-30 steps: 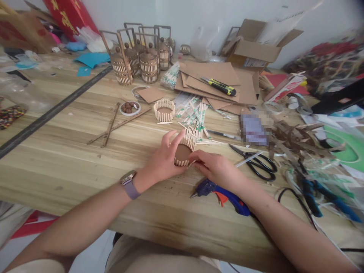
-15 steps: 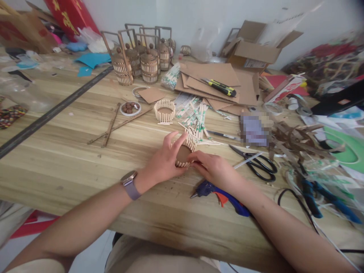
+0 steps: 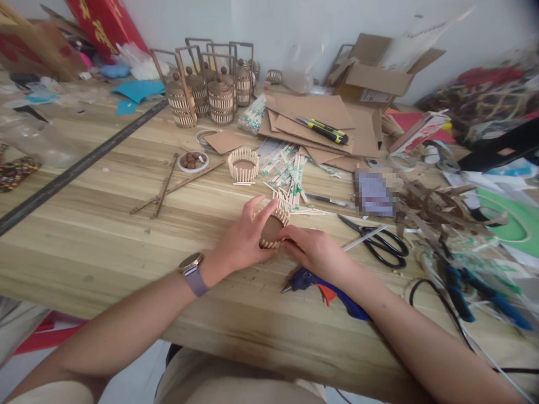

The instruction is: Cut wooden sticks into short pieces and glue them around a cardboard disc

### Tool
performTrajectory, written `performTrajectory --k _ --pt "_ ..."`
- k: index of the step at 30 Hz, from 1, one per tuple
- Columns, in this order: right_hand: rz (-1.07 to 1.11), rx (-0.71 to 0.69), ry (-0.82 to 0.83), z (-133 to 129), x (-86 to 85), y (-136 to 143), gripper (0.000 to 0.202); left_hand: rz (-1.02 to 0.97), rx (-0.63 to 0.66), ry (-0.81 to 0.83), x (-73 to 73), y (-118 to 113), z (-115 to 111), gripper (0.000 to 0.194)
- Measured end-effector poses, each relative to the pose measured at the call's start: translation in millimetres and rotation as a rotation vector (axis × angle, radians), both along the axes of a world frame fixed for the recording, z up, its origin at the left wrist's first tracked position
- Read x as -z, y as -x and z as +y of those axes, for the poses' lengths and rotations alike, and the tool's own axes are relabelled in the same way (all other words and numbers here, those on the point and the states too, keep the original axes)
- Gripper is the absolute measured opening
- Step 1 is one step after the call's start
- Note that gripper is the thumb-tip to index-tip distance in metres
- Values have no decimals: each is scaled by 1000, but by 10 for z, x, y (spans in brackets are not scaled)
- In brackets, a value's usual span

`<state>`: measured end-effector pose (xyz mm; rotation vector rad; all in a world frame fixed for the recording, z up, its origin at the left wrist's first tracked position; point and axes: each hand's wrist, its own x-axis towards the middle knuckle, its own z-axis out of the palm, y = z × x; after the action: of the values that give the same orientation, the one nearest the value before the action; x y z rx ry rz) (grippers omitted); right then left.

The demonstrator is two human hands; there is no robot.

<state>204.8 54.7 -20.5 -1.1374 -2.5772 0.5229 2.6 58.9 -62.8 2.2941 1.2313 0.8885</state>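
Observation:
Between my hands is a small round basket of short wooden sticks (image 3: 272, 229) with a brown cardboard base, tilted toward me. My left hand (image 3: 246, 233) grips its left side, thumb at the near edge and fingers over the far rim. The fingers of my right hand (image 3: 309, 247) pinch together at the basket's right edge; whether a stick is between them is hidden. Under my right wrist lies a blue glue gun (image 3: 301, 279) with an orange trigger. A similar stick basket (image 3: 243, 165) stands upright behind, beside loose sticks (image 3: 297, 179).
Black scissors (image 3: 379, 244) and pliers (image 3: 461, 292) lie at the right. Cardboard sheets (image 3: 307, 115) with a yellow-black cutter (image 3: 323, 130) are at the back, near several handled lidded baskets (image 3: 221, 104). A dish of brown beads (image 3: 193, 161) and crossed brown strips (image 3: 166, 188) lie left.
Almost nothing differs. The view has shifted very slightly, and both hands stay at the same stick basket.

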Motion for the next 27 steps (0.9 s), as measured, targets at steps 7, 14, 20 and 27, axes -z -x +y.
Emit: performTrajectory --k 7,14,20,27 --pt "37 -7 20 10 -16 -10 14 -9 5 -12 -10 8 -4 111" --pt "144 71 -229 23 -542 -237 12 -23 -5 1 -13 29 1 112" --pt "6 163 -251 -58 -917 -820 11 -22 -75 -40 -7 8 -38 128" --pt "-514 180 519 -570 -597 -1461 15 15 -183 -118 27 -49 -84 131"
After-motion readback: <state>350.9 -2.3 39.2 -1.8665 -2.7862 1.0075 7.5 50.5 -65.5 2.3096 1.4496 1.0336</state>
